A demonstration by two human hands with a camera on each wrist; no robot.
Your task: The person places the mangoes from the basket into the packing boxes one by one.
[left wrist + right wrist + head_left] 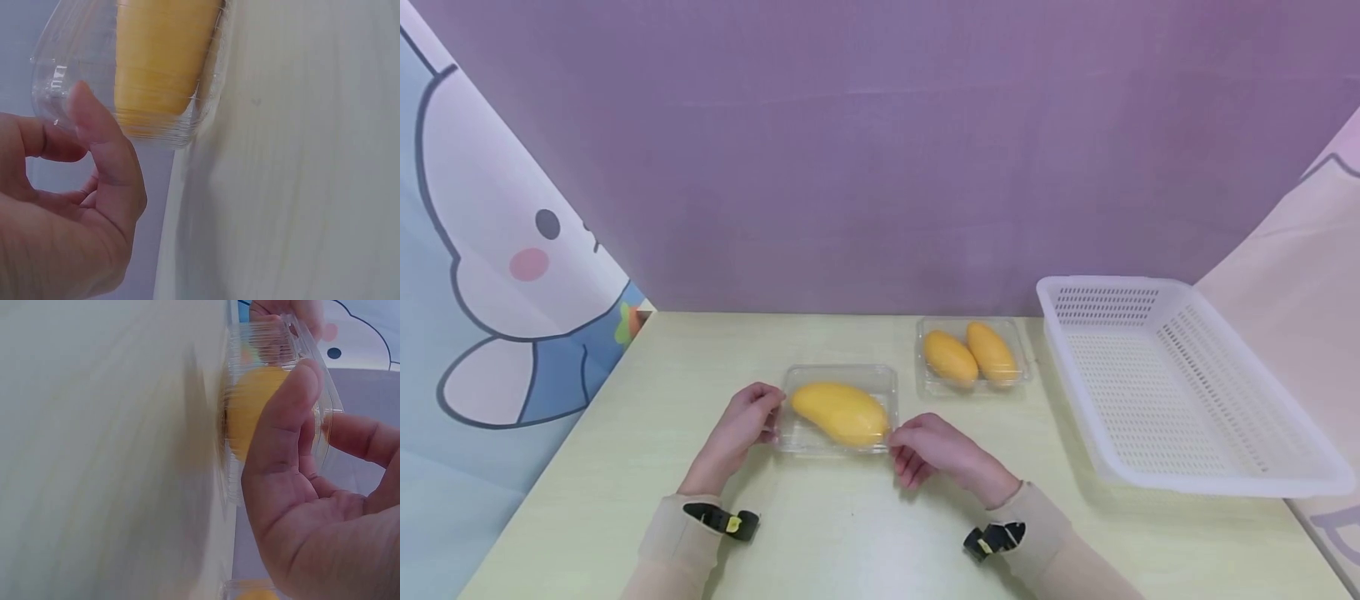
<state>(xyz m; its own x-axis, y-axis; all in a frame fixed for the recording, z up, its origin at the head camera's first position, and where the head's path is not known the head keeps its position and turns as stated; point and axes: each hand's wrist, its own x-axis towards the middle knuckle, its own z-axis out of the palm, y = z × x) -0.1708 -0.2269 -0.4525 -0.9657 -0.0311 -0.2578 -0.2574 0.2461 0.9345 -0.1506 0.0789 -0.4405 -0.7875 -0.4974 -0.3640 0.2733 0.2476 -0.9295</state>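
A clear plastic box (pixel 871 377) with one large yellow mango (pixel 838 412) inside is held at the middle of the table. My left hand (pixel 741 427) pinches the box's left end between thumb and index finger. At the near right corner, my right hand (pixel 938 451) pinches the rim. The right wrist view shows the right thumb (pixel 289 400) on the near side of the plastic, with the index finger (pixel 359 433) behind it. The box is close over the tabletop in both wrist views, and the mango lies slantwise in it.
Behind to the right stands a second clear box (pixel 922 350) with two smaller mangoes (pixel 951 358). A white perforated plastic basket (pixel 1150 392) occupies the table's right side. A purple panel (pixel 880 167) rises along the back edge of the pale table (pixel 850 533).
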